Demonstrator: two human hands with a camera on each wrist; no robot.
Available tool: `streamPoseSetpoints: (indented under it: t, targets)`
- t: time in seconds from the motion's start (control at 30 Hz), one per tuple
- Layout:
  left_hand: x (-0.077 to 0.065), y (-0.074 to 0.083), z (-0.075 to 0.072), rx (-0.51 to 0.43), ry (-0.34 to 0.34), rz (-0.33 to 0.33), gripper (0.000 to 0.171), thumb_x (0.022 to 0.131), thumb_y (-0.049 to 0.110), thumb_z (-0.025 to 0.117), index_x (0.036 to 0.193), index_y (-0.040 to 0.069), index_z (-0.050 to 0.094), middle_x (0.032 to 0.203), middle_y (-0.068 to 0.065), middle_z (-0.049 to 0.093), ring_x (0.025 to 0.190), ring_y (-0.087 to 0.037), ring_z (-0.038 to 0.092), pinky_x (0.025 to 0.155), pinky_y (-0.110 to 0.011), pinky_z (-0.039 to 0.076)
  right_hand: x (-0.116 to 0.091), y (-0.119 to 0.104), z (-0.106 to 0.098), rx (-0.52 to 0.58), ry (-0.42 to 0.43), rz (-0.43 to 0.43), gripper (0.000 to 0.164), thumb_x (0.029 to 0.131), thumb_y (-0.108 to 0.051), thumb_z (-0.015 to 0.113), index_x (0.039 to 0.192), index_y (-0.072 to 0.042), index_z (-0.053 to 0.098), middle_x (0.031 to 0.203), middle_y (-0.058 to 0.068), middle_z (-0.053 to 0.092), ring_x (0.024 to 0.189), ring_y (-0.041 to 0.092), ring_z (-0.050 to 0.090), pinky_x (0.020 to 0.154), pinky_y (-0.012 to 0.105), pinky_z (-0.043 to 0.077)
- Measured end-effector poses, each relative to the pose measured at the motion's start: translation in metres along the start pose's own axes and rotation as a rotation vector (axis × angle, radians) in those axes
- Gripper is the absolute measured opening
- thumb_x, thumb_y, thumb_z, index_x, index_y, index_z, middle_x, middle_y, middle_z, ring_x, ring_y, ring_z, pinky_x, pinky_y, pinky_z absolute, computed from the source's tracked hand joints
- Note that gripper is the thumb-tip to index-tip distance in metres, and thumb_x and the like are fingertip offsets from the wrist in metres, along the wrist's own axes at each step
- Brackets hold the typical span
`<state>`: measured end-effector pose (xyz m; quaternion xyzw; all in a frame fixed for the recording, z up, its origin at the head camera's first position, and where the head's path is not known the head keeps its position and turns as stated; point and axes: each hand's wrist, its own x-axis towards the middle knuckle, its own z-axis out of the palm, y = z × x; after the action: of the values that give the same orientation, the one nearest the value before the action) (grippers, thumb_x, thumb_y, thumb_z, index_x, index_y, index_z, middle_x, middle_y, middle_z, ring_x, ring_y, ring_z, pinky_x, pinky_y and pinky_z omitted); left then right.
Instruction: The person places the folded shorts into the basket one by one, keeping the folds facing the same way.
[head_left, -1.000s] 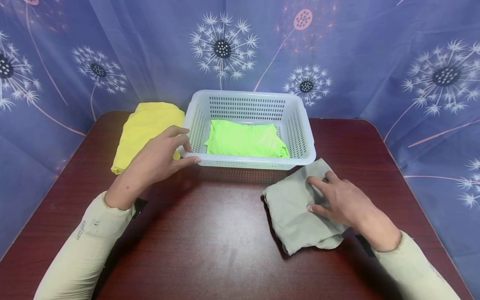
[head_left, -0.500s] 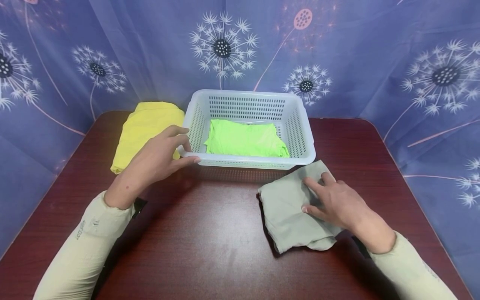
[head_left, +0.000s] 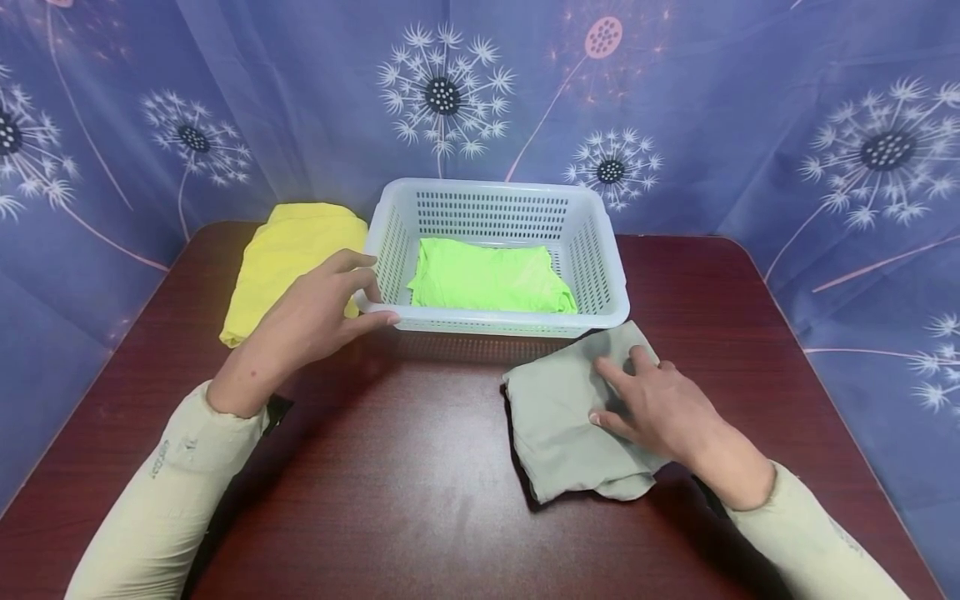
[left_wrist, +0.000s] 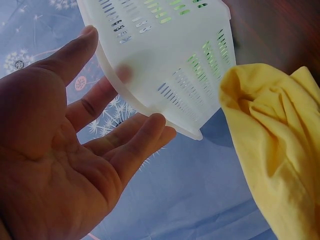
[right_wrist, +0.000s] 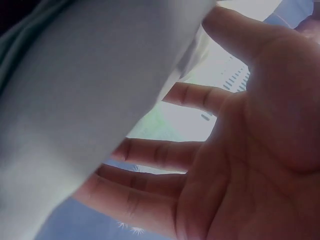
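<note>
A white plastic basket [head_left: 510,318] stands at the back of the table, with a folded bright green cloth [head_left: 487,277] inside. My left hand [head_left: 311,312] holds its near left corner; in the left wrist view, the thumb and fingers [left_wrist: 142,142] lie around the rim. My right hand [head_left: 663,408] rests on a folded grey cloth [head_left: 562,417] in front of the basket's right end, fingers spread and thumb apart. In the right wrist view, the grey cloth [right_wrist: 90,100] hides the fingertips. Its far corner reaches close to the basket's front right corner.
A folded yellow cloth [head_left: 281,271] lies left of the basket, partly behind the left forearm. The dark red wooden table [head_left: 390,500] ends at the back against a blue curtain [head_left: 300,92] with dandelion prints.
My right hand and the grey cloth have moved together slightly to the left. My left hand stays at the basket's corner, and the basket keeps its place.
</note>
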<state>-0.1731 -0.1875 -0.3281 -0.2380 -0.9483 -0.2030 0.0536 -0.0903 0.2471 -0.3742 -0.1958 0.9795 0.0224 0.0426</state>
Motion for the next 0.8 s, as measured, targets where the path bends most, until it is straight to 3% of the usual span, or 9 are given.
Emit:
streamPoseSetpoints:
  t: [0.5,0.8]
  targets:
    - [0.001,0.000,0.000,-0.001,0.007,0.009,0.028,0.093,0.034,0.085,0.088,0.015,0.065,0.148,-0.016,0.057,0.127,-0.036,0.060,0.091,-0.050,0.054,0.004,-0.010,0.001,-0.006,0.015,-0.002,0.062,0.092,-0.051,0.080,0.137,-0.020,0.051,0.111,0.024,0.052,0.074,0.042,0.057,0.055,0.050,0.053]
    - [0.000,0.001,0.000,0.001,0.008,0.015,0.028,0.092,0.033,0.086,0.088,0.014,0.065,0.146,-0.015,0.057,0.127,-0.033,0.059,0.091,-0.049,0.053,0.004,-0.016,-0.001,-0.011,0.005,0.007,0.064,0.094,-0.051,0.078,0.142,-0.019,0.050,0.118,0.025,0.051,0.083,0.048,0.059,0.058,0.052,0.056]
